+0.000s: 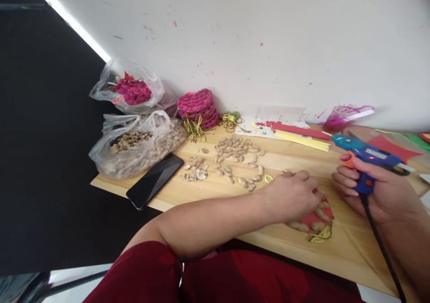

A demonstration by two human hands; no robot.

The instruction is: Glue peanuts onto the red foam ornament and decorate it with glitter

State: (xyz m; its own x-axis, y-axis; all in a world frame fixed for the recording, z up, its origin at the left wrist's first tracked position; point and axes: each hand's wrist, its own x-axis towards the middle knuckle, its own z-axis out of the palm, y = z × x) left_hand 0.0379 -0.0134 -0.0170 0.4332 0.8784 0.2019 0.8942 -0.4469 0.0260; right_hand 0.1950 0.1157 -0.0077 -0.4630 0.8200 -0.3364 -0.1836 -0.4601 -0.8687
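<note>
Blue glue gun (378,154) | right hand (386,193) gripping | left hand (292,198) curled over peanuts (298,226), hold hidden

Reaches across the body with the left forearm (218,220), turning the left hand (290,198) knuckles up, with fingertips partly hidden; curls the right hand's (384,198) fingers (346,173) into a grip, thumb-side up.

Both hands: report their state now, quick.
Left hand: fingers curled down over the red piece; whether it holds anything cannot be told.
Right hand: closed, holding the glue gun.
</note>
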